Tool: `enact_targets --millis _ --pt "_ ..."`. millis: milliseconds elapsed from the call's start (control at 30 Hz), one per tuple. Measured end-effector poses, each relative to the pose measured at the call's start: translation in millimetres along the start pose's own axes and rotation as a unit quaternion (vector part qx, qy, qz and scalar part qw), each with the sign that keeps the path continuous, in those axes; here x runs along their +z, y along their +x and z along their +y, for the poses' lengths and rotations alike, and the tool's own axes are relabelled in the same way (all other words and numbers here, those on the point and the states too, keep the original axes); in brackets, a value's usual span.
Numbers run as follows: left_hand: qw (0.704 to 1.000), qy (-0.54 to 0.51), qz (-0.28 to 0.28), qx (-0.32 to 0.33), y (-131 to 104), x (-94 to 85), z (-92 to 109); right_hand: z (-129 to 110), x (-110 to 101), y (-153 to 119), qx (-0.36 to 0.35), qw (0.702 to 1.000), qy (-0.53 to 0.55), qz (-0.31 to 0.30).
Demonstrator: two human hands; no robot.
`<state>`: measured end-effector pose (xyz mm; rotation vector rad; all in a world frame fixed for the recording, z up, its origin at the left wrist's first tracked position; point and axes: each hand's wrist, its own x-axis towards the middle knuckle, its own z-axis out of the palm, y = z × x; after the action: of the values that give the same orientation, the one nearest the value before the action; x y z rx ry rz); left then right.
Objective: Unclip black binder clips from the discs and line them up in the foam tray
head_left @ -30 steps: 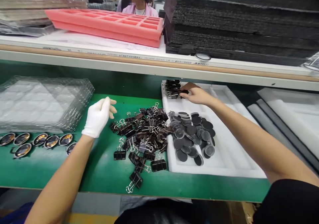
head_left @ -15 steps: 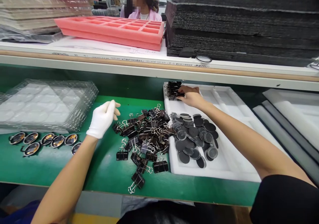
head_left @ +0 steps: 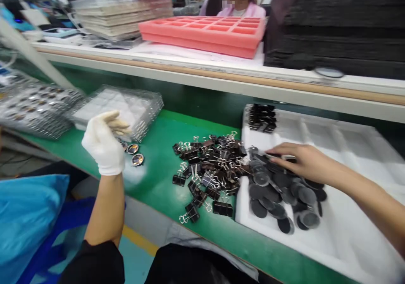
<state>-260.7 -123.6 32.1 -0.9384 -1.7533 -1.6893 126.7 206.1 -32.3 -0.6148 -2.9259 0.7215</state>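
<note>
My left hand [head_left: 104, 143], in a white glove, hovers over small round amber-reflecting lenses [head_left: 138, 159] on the green table. Its fingers are loosely stretched to the right, with nothing visible in them. My bare right hand [head_left: 300, 162] reaches over a pile of dark round discs [head_left: 268, 193] in a white foam tray [head_left: 344, 233]. Thumb and fingers are apart, their tips at the top of the pile; no held disc can be made out. Black binder clips [head_left: 218, 162] lie heaped left of the tray. More binder clips [head_left: 262, 117] stand in rows in its back left corner.
Clear plastic trays [head_left: 148, 107] are stacked at the left, beside another stack holding round parts [head_left: 38, 107]. Above the table runs a shelf [head_left: 202, 75] with pink foam trays [head_left: 202, 37] and black foam sheets [head_left: 341, 27]. A person sits behind it.
My right hand has left the rows of binder clips and come nearer, over the discs. My left hand has moved left over the lenses. The view has swung left.
</note>
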Motion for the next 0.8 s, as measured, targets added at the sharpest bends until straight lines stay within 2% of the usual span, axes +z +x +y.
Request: enact_targets --millis 33,67,100,133,167,233,267,300,367,467,600,700,800 --pt "0.999 0.033 0.004 -0.003 -2 -15.8 -6 6 4 -3 0.003 1.0 0.013 0.015" --pt "0.996 0.084 -0.025 -0.004 -4 -31.4 -14 11 8 -5 0.015 0.999 0.027 0.029" --pt "0.986 0.147 -0.082 0.0 -7 -46.3 -21 15 10 -7 0.037 0.998 0.035 0.043" --pt "0.962 0.218 -0.163 0.014 -11 -59.9 -28 17 10 -8 0.065 0.996 0.037 0.055" --pt "0.922 0.29 -0.254 0.037 -16 -71.7 -34 17 10 -8 0.097 0.993 0.034 0.066" --pt "0.812 0.407 -0.409 0.089 -24 -88.9 -43 12 6 -9 0.157 0.984 0.011 0.089" --pt "0.762 0.448 -0.455 0.107 -28 -94.2 -46 7 4 -9 0.18 0.979 0.0 0.097" --pt "0.725 0.479 -0.48 0.117 -30 -97.3 -48 2 2 -8 0.197 0.975 -0.007 0.103" --pt "0.685 0.514 -0.502 0.124 -33 -98.1 -49 -9 0 -6 0.213 0.97 0.001 0.114" --pt "0.663 0.51 -0.534 0.119 -34 -88.8 -45 -24 0 -3 0.177 0.973 0.063 0.134" --pt "0.677 0.443 -0.583 0.07 -42 -65.3 -33 -48 1 -6 0.12 0.968 0.159 0.154" --pt "0.69 0.428 -0.579 0.082 -53 -45.7 -27 -70 -2 -11 0.124 0.945 0.258 0.16" --pt "0.7 0.422 -0.571 0.078 -51 -25.9 -23 -91 -5 -15 0.119 0.905 0.382 0.142"
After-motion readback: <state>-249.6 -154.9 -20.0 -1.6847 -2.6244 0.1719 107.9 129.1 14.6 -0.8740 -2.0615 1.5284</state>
